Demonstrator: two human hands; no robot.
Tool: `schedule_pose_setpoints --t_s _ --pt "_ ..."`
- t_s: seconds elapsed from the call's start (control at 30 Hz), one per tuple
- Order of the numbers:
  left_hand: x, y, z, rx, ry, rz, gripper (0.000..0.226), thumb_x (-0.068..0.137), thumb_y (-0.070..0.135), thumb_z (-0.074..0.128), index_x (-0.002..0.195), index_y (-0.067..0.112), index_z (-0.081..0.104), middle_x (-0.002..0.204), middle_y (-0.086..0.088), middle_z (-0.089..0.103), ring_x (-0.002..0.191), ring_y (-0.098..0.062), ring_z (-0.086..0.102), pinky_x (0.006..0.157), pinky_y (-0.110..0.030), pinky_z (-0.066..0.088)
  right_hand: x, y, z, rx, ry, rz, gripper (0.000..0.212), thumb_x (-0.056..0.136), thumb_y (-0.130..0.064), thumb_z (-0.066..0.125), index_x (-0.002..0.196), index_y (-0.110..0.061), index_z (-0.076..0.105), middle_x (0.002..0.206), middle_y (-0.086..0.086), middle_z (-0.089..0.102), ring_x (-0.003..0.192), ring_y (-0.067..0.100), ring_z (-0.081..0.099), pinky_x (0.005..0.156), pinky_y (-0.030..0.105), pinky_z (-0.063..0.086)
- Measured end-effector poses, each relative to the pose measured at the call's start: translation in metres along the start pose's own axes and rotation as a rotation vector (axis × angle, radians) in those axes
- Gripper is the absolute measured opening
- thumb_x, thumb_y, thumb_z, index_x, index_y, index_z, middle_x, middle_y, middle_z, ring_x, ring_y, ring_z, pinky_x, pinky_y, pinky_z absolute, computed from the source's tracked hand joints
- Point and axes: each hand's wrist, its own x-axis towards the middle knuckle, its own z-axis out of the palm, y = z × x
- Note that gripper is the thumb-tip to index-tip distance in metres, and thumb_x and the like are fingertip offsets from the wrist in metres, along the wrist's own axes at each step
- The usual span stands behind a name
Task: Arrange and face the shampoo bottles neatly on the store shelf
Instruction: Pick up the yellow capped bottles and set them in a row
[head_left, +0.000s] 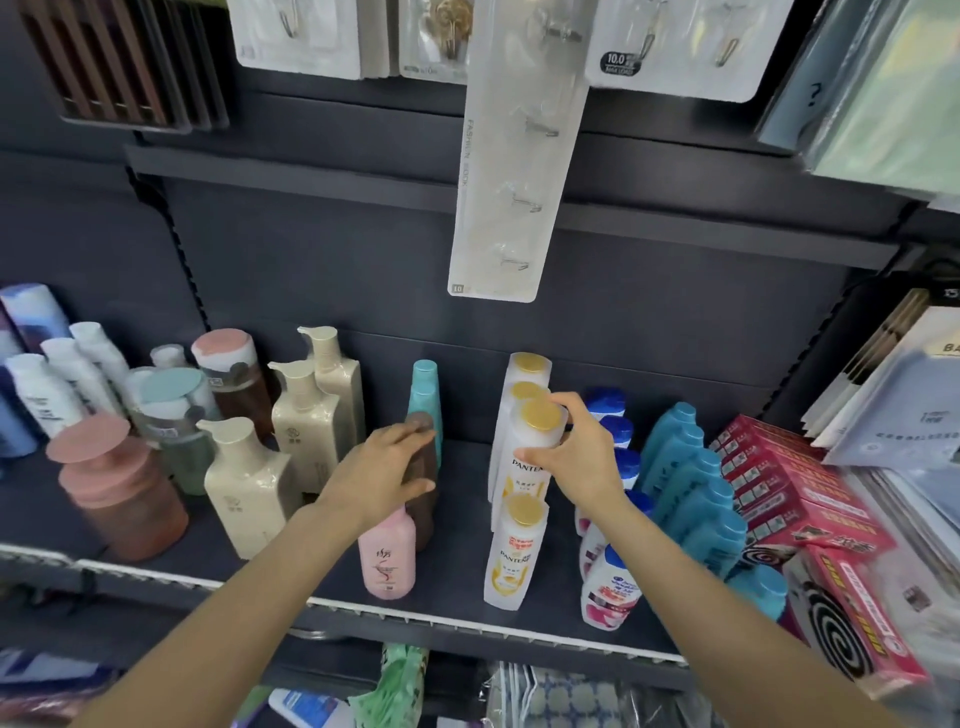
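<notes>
A dark shelf (457, 582) carries rows of shampoo bottles. My left hand (384, 475) grips a brown bottle (423, 514) that stands behind a pink bottle (388, 558) and in front of a teal bottle (426, 400). My right hand (576, 452) grips the shoulder of a white, gold-capped Pantene bottle (530, 457), the third in a row of several. Another Pantene bottle (514, 553) stands in front of it near the shelf edge. White bottles with blue caps (608, 592) form the row to the right.
Cream pump bottles (249, 488) and round pink-lidded jars (119, 488) stand at the left. Blue bottles (696, 488) and red boxes (789, 488) fill the right. A long hook pack (509, 171) hangs above the shelf. Bare shelf lies between the pink and Pantene rows.
</notes>
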Motion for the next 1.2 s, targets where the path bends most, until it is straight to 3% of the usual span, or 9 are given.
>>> schedule_pose_setpoints --t_s 0.53,0.77,0.87,1.0,1.1,1.2 --pt "-0.002 -0.003 0.006 -0.071 -0.042 -0.04 0.058 0.094 0.037 0.051 0.146 0.024 0.03 0.152 0.003 0.028 0.137 -0.018 0.029 0.109 -0.031 0.03 0.007 0.019 0.024 -0.103 -0.062 0.093 0.056 0.065 -0.015 0.084 0.108 -0.017 0.048 0.107 0.004 0.062 0.101 0.023 0.057 0.088 0.043 0.05" --pt "0.0 0.009 0.002 0.031 0.128 -0.011 0.051 0.093 0.036 0.051 0.141 0.024 0.038 0.146 0.004 0.038 0.133 -0.017 0.035 0.11 -0.031 0.026 0.008 0.016 0.023 -0.193 -0.093 0.091 0.059 0.067 -0.02 0.083 0.115 -0.018 0.049 0.11 0.005 0.062 0.102 0.023 0.058 0.089 0.041 0.05" --pt "0.009 0.023 -0.001 -0.015 0.165 0.055 0.048 0.093 0.035 0.052 0.139 0.022 0.043 0.145 0.004 0.039 0.132 -0.016 0.036 0.109 -0.029 0.028 0.007 0.014 0.02 -0.225 -0.095 0.085 0.059 0.069 -0.02 0.082 0.117 -0.017 0.049 0.11 0.005 0.062 0.102 0.023 0.058 0.086 0.036 0.049" --pt "0.029 0.047 -0.006 -0.104 0.173 0.142 0.044 0.095 0.034 0.05 0.137 0.021 0.044 0.144 0.006 0.04 0.132 -0.012 0.035 0.107 -0.028 0.029 0.005 0.015 0.007 -0.158 -0.176 0.088 0.065 0.069 -0.022 0.082 0.124 -0.018 0.048 0.116 0.004 0.06 0.105 0.022 0.058 0.091 0.04 0.05" --pt "0.046 0.064 -0.007 -0.19 0.178 0.161 0.041 0.096 0.031 0.049 0.135 0.02 0.047 0.139 0.006 0.045 0.128 -0.012 0.039 0.104 -0.028 0.035 0.007 0.023 -0.019 -0.137 -0.155 0.046 0.056 0.078 -0.02 0.075 0.128 -0.018 0.051 0.116 -0.002 0.055 0.107 0.011 0.052 0.09 0.023 0.043" --pt "0.064 0.074 -0.003 -0.273 0.139 0.161 0.038 0.096 0.028 0.049 0.133 0.02 0.048 0.136 0.003 0.048 0.125 -0.014 0.041 0.105 -0.03 0.036 0.016 0.039 -0.047 -0.263 -0.071 -0.007 0.041 0.087 -0.016 0.065 0.127 -0.012 0.055 0.121 0.004 0.058 0.114 0.015 0.054 0.092 0.02 0.039"
